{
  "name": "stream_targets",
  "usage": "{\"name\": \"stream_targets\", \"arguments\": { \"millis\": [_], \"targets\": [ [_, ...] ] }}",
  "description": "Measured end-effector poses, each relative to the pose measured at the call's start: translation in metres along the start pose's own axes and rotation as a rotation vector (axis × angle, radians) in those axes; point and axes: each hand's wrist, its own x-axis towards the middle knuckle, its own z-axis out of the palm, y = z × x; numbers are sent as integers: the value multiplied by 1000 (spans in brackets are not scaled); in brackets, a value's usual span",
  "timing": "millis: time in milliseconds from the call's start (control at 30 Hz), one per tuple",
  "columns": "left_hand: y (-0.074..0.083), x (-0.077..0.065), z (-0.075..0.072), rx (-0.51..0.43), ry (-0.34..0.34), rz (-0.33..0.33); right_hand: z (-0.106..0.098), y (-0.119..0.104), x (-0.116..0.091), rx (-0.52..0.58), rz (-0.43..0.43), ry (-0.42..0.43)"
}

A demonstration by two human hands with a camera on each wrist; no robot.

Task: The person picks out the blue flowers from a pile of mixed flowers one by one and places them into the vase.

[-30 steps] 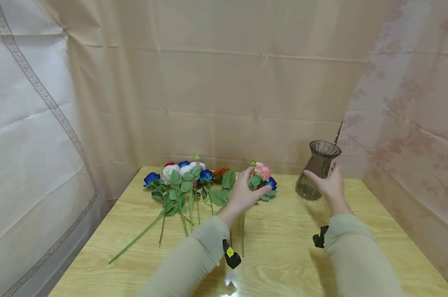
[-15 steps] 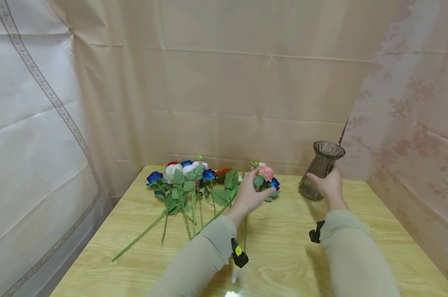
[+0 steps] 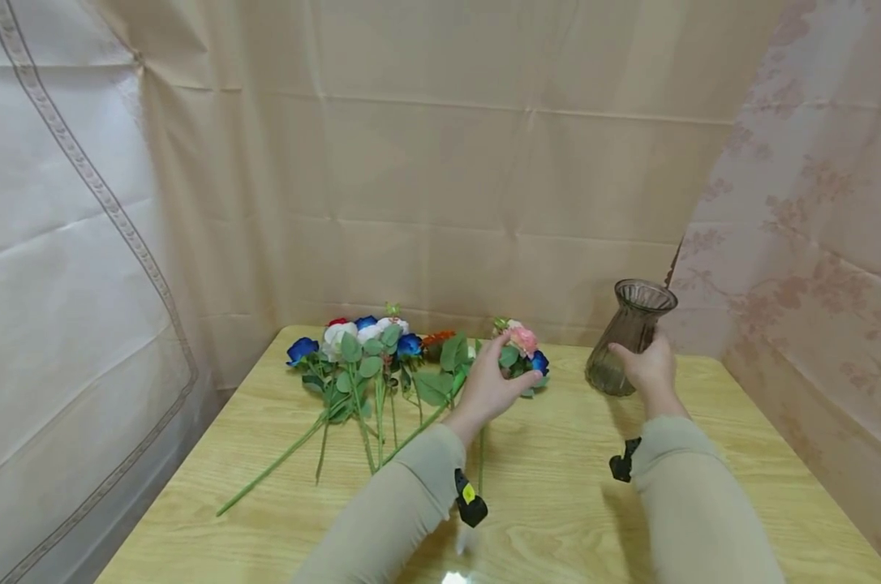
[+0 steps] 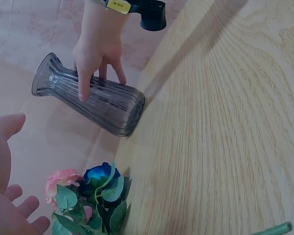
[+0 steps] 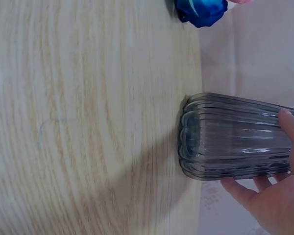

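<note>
A smoky grey ribbed glass vase [image 3: 625, 337] with a flared rim stands on the table at the back right. My right hand [image 3: 652, 369] grips its side, thumb across the front; the right wrist view shows the fingers [image 5: 240, 192] against the ribbed glass [image 5: 235, 139]. My left hand [image 3: 487, 385] is spread beside a pink flower [image 3: 522, 341] and a blue rose [image 3: 539, 362]. In the left wrist view this left hand [image 4: 7, 186] holds nothing, its thumb and fingers apart next to the leaves [image 4: 66, 198].
Several artificial flowers lie at the left: white roses [image 3: 336, 341], a blue rose [image 3: 302, 350] and an orange bloom [image 3: 438, 337]. Their green stems [image 3: 268, 474] point toward the front of the wooden table [image 3: 557, 503]. A beige cloth [image 3: 440, 178] hangs behind.
My right hand has moved onto the vase and now grips it. My left hand keeps its place beside the pink flower. The whole view has shifted slightly.
</note>
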Motion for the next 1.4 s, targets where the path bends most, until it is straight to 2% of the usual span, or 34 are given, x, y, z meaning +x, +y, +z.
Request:
{"name": "stream_targets", "arguments": {
  "millis": [367, 567, 900, 1100, 1400],
  "targets": [
    [0, -3, -8, -61, -23, -8, -4, 0, -9, -29, -36, -54],
    [1, -5, -15, -31, -34, 35, -5, 1, -11, -51, -60, -70],
    [6, -10, -22, 17, -57, 41, -10, -2, -21, -29, -115, -112],
    [7, -14, -25, 55, -73, 67, -14, -2, -24, -24, -155, -133],
    [-1, -25, -31, 108, -127, 117, -19, -3, -36, -8, -190, -189]
  ]
}}
